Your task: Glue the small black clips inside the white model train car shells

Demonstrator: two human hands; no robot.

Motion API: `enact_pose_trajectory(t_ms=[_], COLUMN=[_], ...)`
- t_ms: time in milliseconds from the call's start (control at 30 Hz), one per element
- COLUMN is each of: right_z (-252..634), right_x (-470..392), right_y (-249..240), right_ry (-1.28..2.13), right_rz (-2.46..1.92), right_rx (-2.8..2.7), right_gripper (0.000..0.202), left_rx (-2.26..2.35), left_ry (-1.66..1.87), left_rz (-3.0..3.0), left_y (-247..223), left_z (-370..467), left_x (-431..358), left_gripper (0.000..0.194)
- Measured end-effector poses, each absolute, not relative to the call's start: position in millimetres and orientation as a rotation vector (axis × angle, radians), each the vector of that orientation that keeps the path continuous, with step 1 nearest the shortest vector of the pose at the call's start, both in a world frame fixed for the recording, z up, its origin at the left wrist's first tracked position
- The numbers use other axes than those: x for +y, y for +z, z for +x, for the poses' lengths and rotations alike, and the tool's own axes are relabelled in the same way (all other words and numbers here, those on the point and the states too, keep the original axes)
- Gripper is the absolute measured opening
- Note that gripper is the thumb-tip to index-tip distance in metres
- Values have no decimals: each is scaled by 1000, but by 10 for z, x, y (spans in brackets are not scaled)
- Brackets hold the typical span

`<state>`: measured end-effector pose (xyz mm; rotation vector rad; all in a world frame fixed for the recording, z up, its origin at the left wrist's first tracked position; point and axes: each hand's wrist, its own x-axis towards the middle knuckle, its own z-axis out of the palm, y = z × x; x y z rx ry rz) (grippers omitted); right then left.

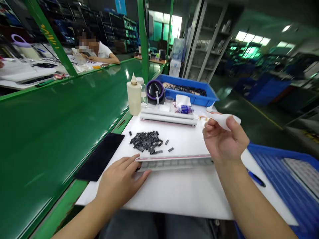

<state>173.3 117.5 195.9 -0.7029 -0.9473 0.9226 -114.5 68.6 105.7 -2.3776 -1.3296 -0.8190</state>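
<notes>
A long, thin strip frame with a row of grey cells lies across the white table. My left hand grips its left end, with the thumb on the near side and the fingers on the far side. Raised over the right end of the strip, my right hand is closed around a white piece that looks like a cloth or a small bottle; which one I cannot tell. Beyond the strip lies a pile of small black parts, with a few loose ones beside it. Further back rest white bars.
At the back stand a squeeze bottle, a purple-rimmed round container and a blue bin. A black pad lies left, a pen and blue tray right. Another person sits beyond the green partition.
</notes>
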Motion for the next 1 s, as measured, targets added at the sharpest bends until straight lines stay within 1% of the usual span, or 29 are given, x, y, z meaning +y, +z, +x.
enact_pose_trajectory(t_ms=[100, 200, 300, 400, 733, 800, 900, 1000], right_z=[2212, 2510, 2644, 2703, 2684, 2677, 2783, 3080], right_x=[1304, 1420, 1489, 1525, 1548, 1523, 1454, 1378], right_y=[1917, 1684, 1449, 1308, 1211, 1238, 1337, 1488], right_ry=[1093, 1159, 971, 741, 644, 660, 654, 491], right_rz=[-829, -961, -1305, -1574, -1707, -1692, -1654, -1678], right_rx=[-923, -968, -1251, -1446, -1512, -1510, -1473, -1316], right_gripper=[27, 34, 43, 42, 30, 36, 53, 54], left_rx=[-1281, -1256, -1252, -1255, -1207, -1201, -1161, -1133], left_ry=[-836, -825, -828, -848, -874, -863, -833, -800], left_rz=[-2346, -2341, -2359, -2381, -2400, -2386, -2373, -2366], left_y=[1034, 1025, 1015, 1002, 906, 904, 906, 906], left_z=[-1162, -1179, -1193, -1211, -1296, -1302, -1304, -1298], left_x=[704, 705, 717, 742, 823, 828, 823, 810], left_gripper=[28, 29, 30, 32, 32, 34, 36, 38])
